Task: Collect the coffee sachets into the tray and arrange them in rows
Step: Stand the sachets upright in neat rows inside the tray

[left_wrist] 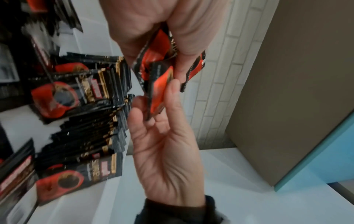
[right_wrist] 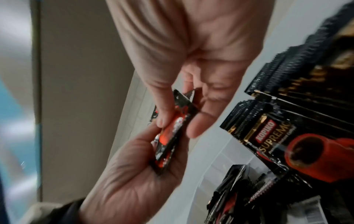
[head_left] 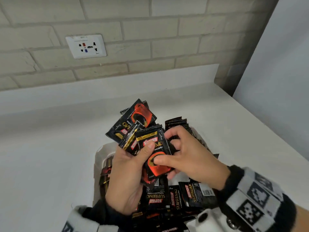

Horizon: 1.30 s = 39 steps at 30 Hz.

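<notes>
Gripped in left hand (head_left: 127, 174): fanned bunch of Kopiko sachets (head_left: 133, 124), held above white tray (head_left: 98, 153). Front sachet (head_left: 155, 158) pinched by right hand (head_left: 192, 158). Several upright rows (left_wrist: 91, 124) already formed; loose sachets (head_left: 182, 196) in tray unsorted. Roughly midway.

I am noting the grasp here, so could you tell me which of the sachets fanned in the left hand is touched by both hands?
The front sachet, printed face toward the camera: the left hand thumbs its logo while the right hand pinches its cup picture. The other sachets sit behind.
</notes>
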Available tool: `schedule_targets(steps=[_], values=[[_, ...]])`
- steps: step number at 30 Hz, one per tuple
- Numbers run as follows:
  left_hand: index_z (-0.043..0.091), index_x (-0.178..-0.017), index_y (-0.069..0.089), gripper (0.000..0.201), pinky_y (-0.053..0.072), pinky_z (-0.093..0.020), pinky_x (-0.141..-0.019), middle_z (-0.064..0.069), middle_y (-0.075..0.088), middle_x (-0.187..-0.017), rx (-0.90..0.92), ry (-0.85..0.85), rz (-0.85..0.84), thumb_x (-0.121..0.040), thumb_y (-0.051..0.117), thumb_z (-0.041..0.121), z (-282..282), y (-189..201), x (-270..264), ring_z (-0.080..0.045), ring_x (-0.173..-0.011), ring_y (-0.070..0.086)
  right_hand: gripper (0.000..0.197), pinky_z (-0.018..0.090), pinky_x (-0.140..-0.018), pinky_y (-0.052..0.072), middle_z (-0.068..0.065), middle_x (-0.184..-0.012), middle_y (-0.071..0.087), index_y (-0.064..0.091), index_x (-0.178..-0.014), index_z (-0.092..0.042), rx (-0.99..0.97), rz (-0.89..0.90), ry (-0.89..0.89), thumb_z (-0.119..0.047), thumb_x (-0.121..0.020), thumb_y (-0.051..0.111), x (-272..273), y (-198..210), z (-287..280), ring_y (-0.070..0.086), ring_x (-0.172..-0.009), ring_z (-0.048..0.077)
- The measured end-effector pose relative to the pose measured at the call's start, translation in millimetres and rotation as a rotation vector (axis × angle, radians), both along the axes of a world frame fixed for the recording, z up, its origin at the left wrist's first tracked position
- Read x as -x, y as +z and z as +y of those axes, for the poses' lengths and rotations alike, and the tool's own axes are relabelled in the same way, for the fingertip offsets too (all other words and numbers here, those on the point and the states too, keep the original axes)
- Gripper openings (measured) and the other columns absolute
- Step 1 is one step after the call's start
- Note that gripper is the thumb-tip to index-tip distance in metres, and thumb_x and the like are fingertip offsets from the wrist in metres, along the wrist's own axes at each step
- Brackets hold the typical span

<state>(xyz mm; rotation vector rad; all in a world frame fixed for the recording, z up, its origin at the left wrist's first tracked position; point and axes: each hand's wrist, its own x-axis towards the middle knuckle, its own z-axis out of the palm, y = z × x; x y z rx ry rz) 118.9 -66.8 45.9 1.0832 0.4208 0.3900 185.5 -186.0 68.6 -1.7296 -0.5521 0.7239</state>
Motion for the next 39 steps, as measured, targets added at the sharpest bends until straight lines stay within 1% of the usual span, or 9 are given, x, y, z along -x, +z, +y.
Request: schedule_targets(steps=[6,11,16,19,22,26,31,35,39], values=[[0.014,-0.117,0.059,0.046,0.058,-0.038,-0.074,-0.009,0.071,-0.106,0.093,-0.072,0.001,-0.074,0.058,0.028,-6.5,-3.1,0.4,-0.025,-0.096,0.069,0.029,0.022,-0.051,0.053,0.002,-0.083,0.072,0.047,-0.104,-0.017,-0.091,0.073,-0.077,-0.006,-0.083,0.064,-2.0,-12.3,-13.4,0.070,-0.067,0.017],[0.016,-0.113,0.061,0.041,0.053,-0.043,-0.081,-0.008,0.071,-0.105,0.078,-0.049,0.034,-0.072,0.060,0.021,-6.9,-5.4,1.6,-0.025,-0.097,0.068,0.027,0.021,-0.052,0.053,0.007,-0.086,0.073,0.047,-0.106,-0.019,-0.159,0.087,-0.146,-0.006,-0.086,0.060,1.7,-18.9,-16.3,0.070,-0.071,0.017],[0.011,-0.116,0.059,0.041,0.058,-0.028,-0.064,-0.009,0.071,-0.105,0.117,0.022,-0.018,-0.075,0.058,0.018,-6.2,-4.9,3.2,-0.017,-0.086,0.070,0.027,0.023,-0.049,0.052,0.006,-0.086,0.072,0.048,-0.108,-0.014,-0.288,0.146,-0.252,-0.005,-0.085,0.059,4.4,-25.3,-16.6,0.070,-0.072,0.021],[0.012,-0.115,0.060,0.033,0.059,-0.029,-0.063,-0.009,0.071,-0.105,0.137,0.095,-0.064,-0.082,0.055,0.012,-5.6,-1.6,3.8,-0.018,-0.085,0.070,0.032,0.022,-0.045,0.049,0.007,-0.093,0.070,0.051,-0.109,-0.013,-0.375,0.244,-0.282,-0.006,-0.080,0.062,5.9,-24.0,-20.9,0.069,-0.074,0.022],[0.014,-0.121,0.057,0.034,0.059,-0.032,-0.061,-0.008,0.070,-0.108,0.170,0.150,-0.106,-0.088,0.051,0.009,-8.1,3.6,2.7,-0.018,-0.087,0.071,0.044,0.023,-0.045,0.048,0.002,-0.086,0.071,0.050,-0.110,-0.012,-0.357,0.293,-0.196,-0.014,-0.069,0.066,13.4,-23.3,-21.3,0.068,-0.068,0.017],[0.012,-0.119,0.057,0.036,0.058,-0.044,-0.075,-0.012,0.069,-0.109,0.129,0.188,-0.112,-0.083,0.055,0.015,-16.1,5.7,-0.7,-0.026,-0.092,0.069,0.040,0.022,-0.047,0.048,0.000,-0.090,0.070,0.047,-0.116,-0.019,-0.285,0.252,-0.159,-0.006,-0.082,0.063,23.2,-31.0,-11.2,0.068,-0.073,0.013],[0.021,-0.103,0.064,0.028,0.050,-0.054,-0.088,-0.009,0.071,-0.104,0.102,0.218,-0.103,-0.075,0.059,0.025,-23.5,5.7,-0.3,-0.029,-0.096,0.067,0.027,0.022,-0.050,0.047,-0.004,-0.090,0.066,0.053,-0.107,-0.023,-0.305,0.200,-0.203,-0.009,-0.085,0.061,30.0,-35.4,0.6,0.065,-0.070,0.007],[0.017,-0.114,0.060,0.040,0.052,-0.049,-0.086,-0.007,0.070,-0.107,0.083,0.196,-0.124,-0.075,0.058,0.024,-27.5,7.1,2.2,-0.028,-0.102,0.066,0.023,0.022,-0.060,0.051,-0.008,-0.090,0.067,0.056,-0.103,-0.028,-0.321,0.137,-0.233,-0.016,-0.085,0.063,32.6,-37.9,2.2,0.065,-0.077,0.005],[0.013,-0.123,0.056,0.043,0.045,-0.054,-0.095,-0.009,0.068,-0.113,0.041,0.175,-0.137,-0.080,0.057,0.021,-28.3,9.7,6.2,-0.027,-0.107,0.064,0.024,0.018,-0.073,0.051,-0.007,-0.099,0.069,0.059,-0.104,-0.023,-0.371,0.093,-0.273,-0.009,-0.085,0.061,30.7,-35.1,0.0,0.065,-0.091,0.004]])
